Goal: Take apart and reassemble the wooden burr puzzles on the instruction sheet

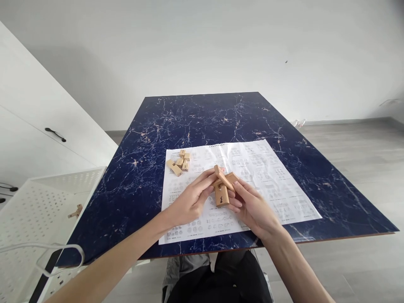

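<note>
Several interlocked wooden puzzle pieces (pixel 221 196) are held above the paper between my two hands. One piece bears a black handwritten mark, and another crosses over the top at a slant. My left hand (pixel 194 198) is closed on the cluster from the left, its fingers reaching behind it. From the right, my right hand (pixel 252 206) grips it with the thumb on top and fingers curled underneath. Beneath both hands lies a white printed instruction sheet (pixel 274 185) with small diagrams. A loose pile of wooden puzzle pieces (pixel 177 169) rests on its upper left part.
The dark blue marbled table (pixel 195 118) extends away toward a white wall. Left of it stand a white perforated bin (pixel 59 202) with a small wooden piece (pixel 75 211) inside, a white cable (pixel 80 249) and a white cabinet (pixel 38 113).
</note>
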{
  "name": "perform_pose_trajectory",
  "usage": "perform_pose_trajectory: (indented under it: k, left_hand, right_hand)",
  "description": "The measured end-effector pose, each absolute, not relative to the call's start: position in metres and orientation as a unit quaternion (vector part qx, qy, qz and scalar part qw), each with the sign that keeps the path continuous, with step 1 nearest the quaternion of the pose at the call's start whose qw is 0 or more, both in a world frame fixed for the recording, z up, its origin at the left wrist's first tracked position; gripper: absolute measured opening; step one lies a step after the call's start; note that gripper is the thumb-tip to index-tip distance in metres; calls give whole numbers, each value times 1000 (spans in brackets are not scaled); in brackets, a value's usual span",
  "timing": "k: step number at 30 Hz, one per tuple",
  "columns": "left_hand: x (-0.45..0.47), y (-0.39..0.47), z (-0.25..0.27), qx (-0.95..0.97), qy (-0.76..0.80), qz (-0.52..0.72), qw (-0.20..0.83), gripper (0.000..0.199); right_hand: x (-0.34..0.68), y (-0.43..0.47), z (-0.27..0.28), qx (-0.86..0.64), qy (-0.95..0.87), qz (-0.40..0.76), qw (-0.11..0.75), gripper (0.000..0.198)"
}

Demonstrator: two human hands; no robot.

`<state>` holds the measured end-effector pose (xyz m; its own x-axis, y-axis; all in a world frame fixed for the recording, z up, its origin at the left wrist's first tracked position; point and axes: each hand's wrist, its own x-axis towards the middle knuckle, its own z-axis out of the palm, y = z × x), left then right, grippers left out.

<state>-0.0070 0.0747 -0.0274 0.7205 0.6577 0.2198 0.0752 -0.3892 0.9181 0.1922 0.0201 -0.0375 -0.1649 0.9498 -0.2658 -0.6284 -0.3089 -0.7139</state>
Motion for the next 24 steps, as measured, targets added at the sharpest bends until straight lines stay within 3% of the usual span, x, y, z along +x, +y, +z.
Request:
perform_pose_trajectory:
  k: [24]
  left_hand:
    - [-5,73,-25,774,247,305,498,49]
  right_hand:
    - [187,21,-39,-376,-268,694,552,35]
